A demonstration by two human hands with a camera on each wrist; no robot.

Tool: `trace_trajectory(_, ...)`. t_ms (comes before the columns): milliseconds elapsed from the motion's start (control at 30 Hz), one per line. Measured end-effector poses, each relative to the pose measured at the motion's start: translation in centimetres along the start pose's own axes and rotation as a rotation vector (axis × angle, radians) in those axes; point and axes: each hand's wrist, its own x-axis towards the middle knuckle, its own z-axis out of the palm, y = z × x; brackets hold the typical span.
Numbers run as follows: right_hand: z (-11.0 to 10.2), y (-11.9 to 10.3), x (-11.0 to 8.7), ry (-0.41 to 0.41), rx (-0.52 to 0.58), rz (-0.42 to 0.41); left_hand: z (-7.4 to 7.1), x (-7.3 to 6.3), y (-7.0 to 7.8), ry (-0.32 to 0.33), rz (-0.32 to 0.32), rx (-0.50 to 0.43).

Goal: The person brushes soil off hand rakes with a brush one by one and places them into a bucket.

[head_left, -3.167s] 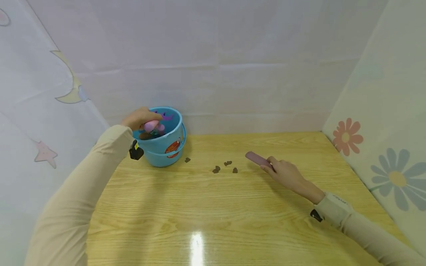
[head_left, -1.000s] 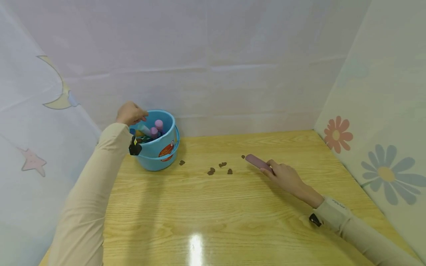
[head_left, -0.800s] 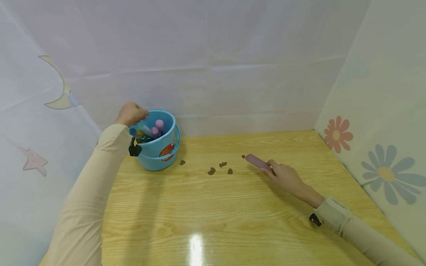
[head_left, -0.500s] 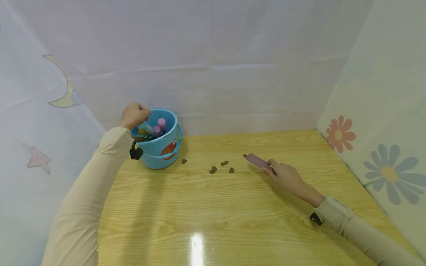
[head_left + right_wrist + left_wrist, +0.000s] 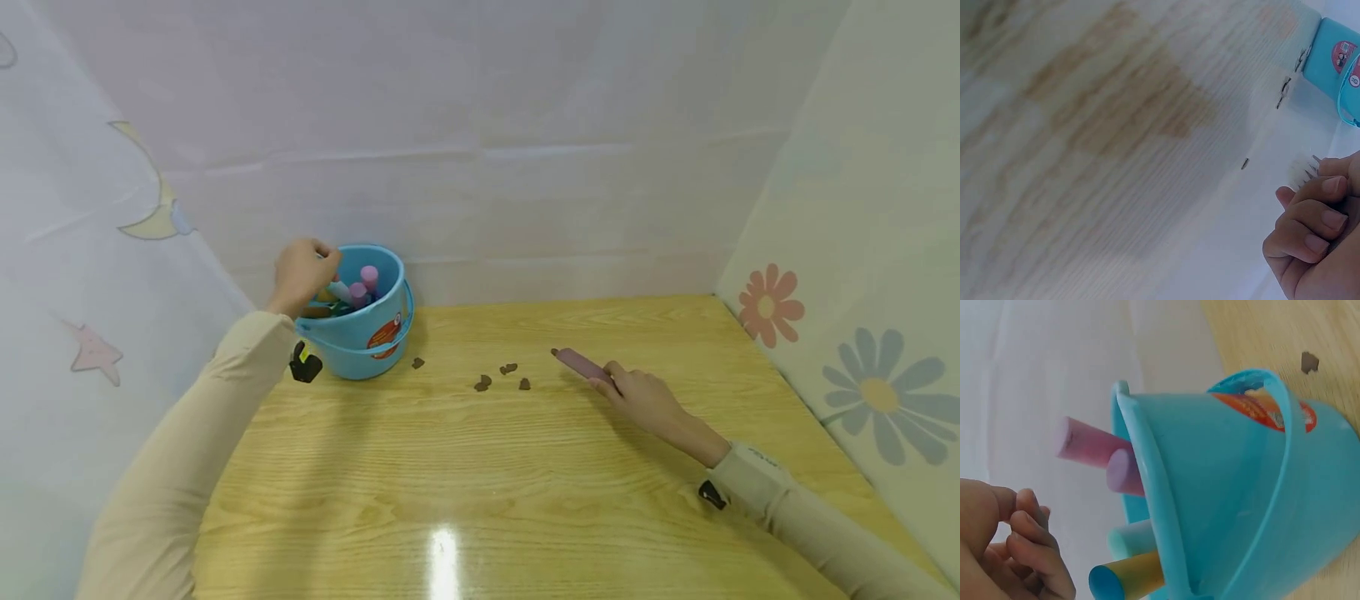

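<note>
My left hand [image 5: 303,271] hovers over the left rim of a light blue bucket [image 5: 345,362]. In the left wrist view its fingers curl loosely, with nothing seen in them, beside several cylinder ends. Two are pink-purple cylinders [image 5: 1088,440], one is a pale mint cylinder [image 5: 1132,539], and another is a yellow cylinder [image 5: 1135,578] with a blue end. Right of centre, my right hand [image 5: 648,404] grips a flat mauve bar [image 5: 577,364]. A blurred, pale bristle-like tuft [image 5: 1300,174] shows at these fingers in the right wrist view. The bar's kind is unclear.
Several small brown pieces [image 5: 483,383] lie scattered on the wooden table [image 5: 450,467] between bucket and bar, with another at the bar's tip. A cloth backdrop [image 5: 562,167] closes off the back and both sides.
At 3.2 s ago my left hand held a pink item inside the bucket; the pink cylinders now stand there without it. The brown piece at the bar's tip has come into view.
</note>
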Motion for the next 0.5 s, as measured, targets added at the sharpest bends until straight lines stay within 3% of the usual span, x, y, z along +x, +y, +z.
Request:
trace_trajectory(300,0.4,0.1,0.0,0.047,0.007,-0.029,0.6,-1.6,-0.6,0.006,0.035,-0.025)
trace_trajectory(500,0.3,0.2,0.2,-0.036,-0.019,0.028,1.4,-2.7,-0.9,-0.016,0.053,-0.039)
